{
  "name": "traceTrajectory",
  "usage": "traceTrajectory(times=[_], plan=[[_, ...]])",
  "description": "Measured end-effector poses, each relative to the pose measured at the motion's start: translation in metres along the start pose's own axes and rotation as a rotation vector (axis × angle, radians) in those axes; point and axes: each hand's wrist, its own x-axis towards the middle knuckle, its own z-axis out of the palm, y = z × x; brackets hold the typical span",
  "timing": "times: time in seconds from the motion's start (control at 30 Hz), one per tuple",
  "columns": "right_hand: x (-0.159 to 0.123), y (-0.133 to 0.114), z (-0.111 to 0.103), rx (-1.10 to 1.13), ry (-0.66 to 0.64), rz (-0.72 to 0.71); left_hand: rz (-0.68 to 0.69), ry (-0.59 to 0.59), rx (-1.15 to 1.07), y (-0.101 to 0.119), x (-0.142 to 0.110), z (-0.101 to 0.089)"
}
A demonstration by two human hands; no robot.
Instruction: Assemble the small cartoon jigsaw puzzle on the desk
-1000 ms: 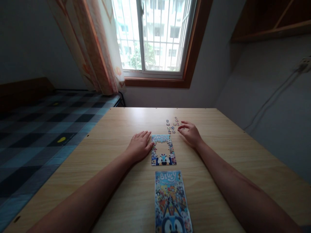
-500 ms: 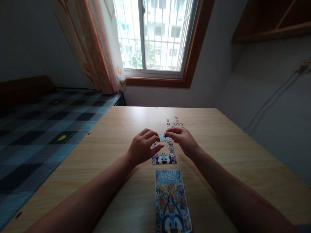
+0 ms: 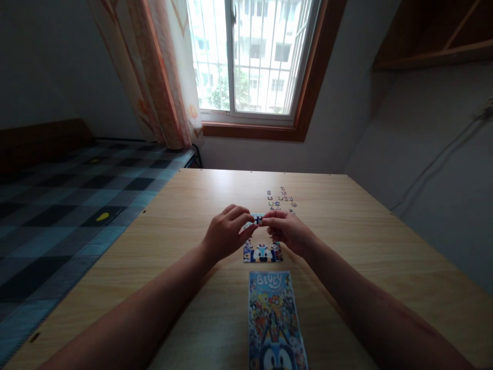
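A small dark puzzle piece [image 3: 258,220] is pinched between my two hands, above the upper part of a partly assembled jigsaw puzzle [image 3: 263,254]. My left hand [image 3: 229,229] closes thumb and fingers on its left side. From the other side my right hand [image 3: 287,229] grips it with the fingertips. Both hands hide much of the puzzle's middle and sides; its lower edge shows a blue cartoon dog's face. Nearer to me lies the Bluey puzzle box [image 3: 274,318], its picture side up.
Several loose puzzle pieces [image 3: 283,198] lie scattered beyond my right hand on the wooden table [image 3: 185,288]. A bed with a checked cover [image 3: 127,174] stands at the left. Behind the table are a window [image 3: 262,61] and a curtain [image 3: 154,77].
My right hand has brought the puzzle piece slightly down and towards the left hand. My left thumb and fingers have closed on it. The view has shifted a little.
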Motion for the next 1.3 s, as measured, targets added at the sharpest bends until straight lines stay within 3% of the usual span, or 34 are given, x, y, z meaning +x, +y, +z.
traceTrajectory(times=[0.57,0.83,1.17,1.3], plan=[[0.002,0.007,-0.002,-0.166,-0.028,-0.193,-0.006,0.020,0.004,0.001,0.000,0.000],[0.003,0.008,-0.002,-0.199,-0.067,-0.194,-0.038,-0.008,-0.003,-0.001,-0.002,0.002],[0.008,0.009,-0.011,-0.380,-0.055,-0.318,-0.037,-0.029,-0.051,-0.002,-0.002,-0.002],[0.010,0.010,-0.011,-0.428,-0.113,-0.343,-0.018,-0.070,-0.067,-0.003,-0.002,-0.001]])
